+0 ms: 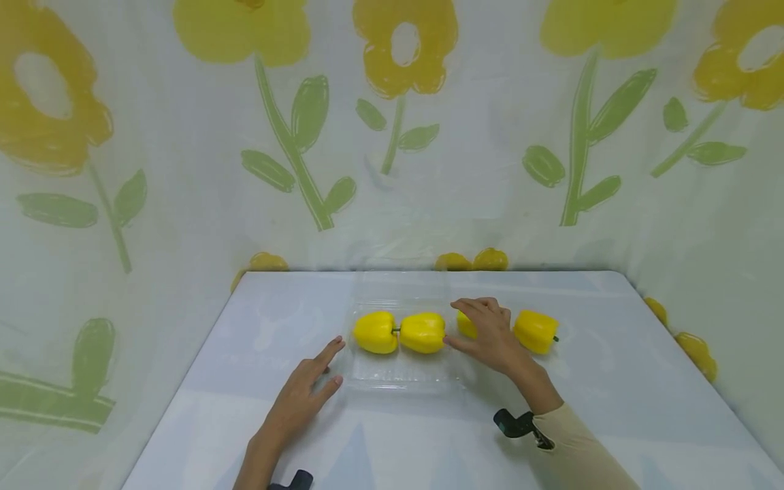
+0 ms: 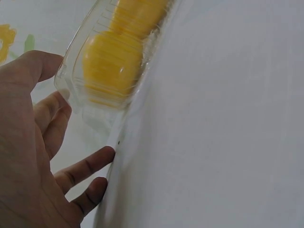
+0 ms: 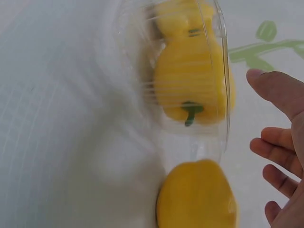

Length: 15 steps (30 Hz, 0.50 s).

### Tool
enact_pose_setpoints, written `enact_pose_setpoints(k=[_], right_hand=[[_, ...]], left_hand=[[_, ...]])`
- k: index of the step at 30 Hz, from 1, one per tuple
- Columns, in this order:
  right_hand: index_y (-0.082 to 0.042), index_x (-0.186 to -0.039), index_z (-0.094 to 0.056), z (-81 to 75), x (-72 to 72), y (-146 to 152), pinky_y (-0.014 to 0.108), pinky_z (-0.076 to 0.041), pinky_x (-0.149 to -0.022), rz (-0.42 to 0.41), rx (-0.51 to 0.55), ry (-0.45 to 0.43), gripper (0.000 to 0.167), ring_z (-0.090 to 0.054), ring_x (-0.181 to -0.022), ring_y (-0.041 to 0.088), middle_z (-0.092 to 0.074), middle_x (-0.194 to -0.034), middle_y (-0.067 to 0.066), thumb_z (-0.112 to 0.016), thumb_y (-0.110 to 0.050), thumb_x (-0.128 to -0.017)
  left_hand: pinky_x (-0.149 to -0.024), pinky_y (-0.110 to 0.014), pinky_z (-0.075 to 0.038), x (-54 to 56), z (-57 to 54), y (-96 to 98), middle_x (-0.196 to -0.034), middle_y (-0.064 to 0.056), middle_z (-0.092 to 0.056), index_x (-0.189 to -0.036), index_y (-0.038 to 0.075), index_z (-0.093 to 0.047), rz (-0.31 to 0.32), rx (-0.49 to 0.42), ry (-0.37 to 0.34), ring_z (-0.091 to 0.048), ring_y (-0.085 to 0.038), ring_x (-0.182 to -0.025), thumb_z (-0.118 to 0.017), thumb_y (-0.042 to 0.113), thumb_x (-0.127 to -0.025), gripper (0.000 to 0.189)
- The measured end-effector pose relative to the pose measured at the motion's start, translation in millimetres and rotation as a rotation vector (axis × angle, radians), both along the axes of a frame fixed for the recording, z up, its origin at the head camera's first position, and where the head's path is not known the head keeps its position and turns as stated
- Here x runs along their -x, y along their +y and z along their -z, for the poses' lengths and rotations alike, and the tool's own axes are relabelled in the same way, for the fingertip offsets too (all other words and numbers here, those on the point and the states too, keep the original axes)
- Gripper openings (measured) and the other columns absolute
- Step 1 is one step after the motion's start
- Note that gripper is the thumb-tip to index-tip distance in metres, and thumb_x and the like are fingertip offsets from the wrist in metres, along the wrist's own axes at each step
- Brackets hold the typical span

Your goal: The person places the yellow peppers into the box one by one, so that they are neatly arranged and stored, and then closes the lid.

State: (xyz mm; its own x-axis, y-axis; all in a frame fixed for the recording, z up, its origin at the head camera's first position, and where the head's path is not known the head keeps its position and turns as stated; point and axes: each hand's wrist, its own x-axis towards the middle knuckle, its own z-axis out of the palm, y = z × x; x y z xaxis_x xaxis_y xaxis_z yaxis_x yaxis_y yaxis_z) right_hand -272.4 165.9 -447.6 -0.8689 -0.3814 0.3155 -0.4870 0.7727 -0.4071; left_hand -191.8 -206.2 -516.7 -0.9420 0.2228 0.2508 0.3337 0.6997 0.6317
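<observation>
On the table, a clear plastic container (image 1: 404, 385) holds two yellow bell peppers, one left (image 1: 376, 333) and one right (image 1: 422, 333), their green stems meeting in the middle. Its clear lid (image 1: 401, 286) lies back behind it. My left hand (image 1: 301, 391) is at the container's left side, fingers spread; in the left wrist view, thumb and fingertips (image 2: 61, 97) are right at the rim. At the right side is my right hand (image 1: 492, 333), fingers loosely bent, holding nothing. It partly hides a third yellow pepper (image 1: 465, 325). A fourth pepper (image 1: 535, 331) lies farther right.
The white table (image 1: 257, 354) runs back to a curtain (image 1: 478, 177) printed with yellow flowers, which also hangs along both sides. Each wrist carries a black camera mount, the right one (image 1: 514, 423) below a beige sleeve (image 1: 578, 452).
</observation>
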Motion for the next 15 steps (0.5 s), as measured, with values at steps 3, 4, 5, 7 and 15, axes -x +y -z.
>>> enact_pose_setpoints(k=[3,4,5,7,15], right_hand=[[-0.013,-0.136,-0.06,0.8,-1.7,7,0.051,-0.027,-0.087,0.016,0.0,0.015,0.064,-0.041,-0.122,0.032,-0.059,-0.136,0.008,-0.081,-0.042,-0.083],[-0.012,-0.136,-0.061,1.2,-2.1,9,0.051,-0.027,-0.087,0.02,0.002,0.021,0.064,-0.041,-0.122,0.032,-0.06,-0.136,0.008,-0.082,-0.041,-0.083],[-0.012,-0.135,-0.061,1.6,-2.3,11,0.051,-0.027,-0.087,0.028,-0.001,0.025,0.064,-0.041,-0.121,0.032,-0.06,-0.135,0.008,-0.082,-0.042,-0.082],[-0.012,-0.135,-0.061,1.4,-3.3,15,0.051,-0.028,-0.086,0.043,-0.01,0.031,0.064,-0.042,-0.121,0.033,-0.061,-0.134,0.009,-0.082,-0.042,-0.082],[-0.01,-0.131,-0.063,0.4,-7.3,37,0.05,-0.025,-0.084,0.092,0.014,0.065,0.061,-0.042,-0.118,0.034,-0.061,-0.133,0.013,-0.085,-0.037,-0.08]], left_hand=[[-0.094,-0.048,-0.043,0.9,0.2,0.4,-0.158,0.024,-0.029,-0.156,0.037,-0.033,-0.001,-0.006,-0.014,-0.05,-0.011,-0.108,-0.059,0.037,-0.101,0.061],[-0.094,-0.048,-0.043,1.1,0.1,0.4,-0.158,0.024,-0.029,-0.156,0.037,-0.034,-0.001,-0.008,-0.015,-0.05,-0.012,-0.108,-0.059,0.037,-0.101,0.061],[-0.093,-0.048,-0.043,1.4,0.6,0.2,-0.158,0.024,-0.029,-0.156,0.036,-0.034,-0.002,-0.006,-0.013,-0.05,-0.012,-0.108,-0.059,0.037,-0.101,0.06],[-0.093,-0.049,-0.043,1.7,0.8,-0.4,-0.157,0.025,-0.029,-0.156,0.037,-0.034,-0.007,-0.004,-0.014,-0.05,-0.012,-0.108,-0.059,0.037,-0.101,0.061],[-0.092,-0.048,-0.044,0.2,2.6,-1.7,-0.158,0.024,-0.03,-0.156,0.037,-0.034,0.004,-0.01,0.002,-0.051,-0.012,-0.107,-0.06,0.037,-0.101,0.061]])
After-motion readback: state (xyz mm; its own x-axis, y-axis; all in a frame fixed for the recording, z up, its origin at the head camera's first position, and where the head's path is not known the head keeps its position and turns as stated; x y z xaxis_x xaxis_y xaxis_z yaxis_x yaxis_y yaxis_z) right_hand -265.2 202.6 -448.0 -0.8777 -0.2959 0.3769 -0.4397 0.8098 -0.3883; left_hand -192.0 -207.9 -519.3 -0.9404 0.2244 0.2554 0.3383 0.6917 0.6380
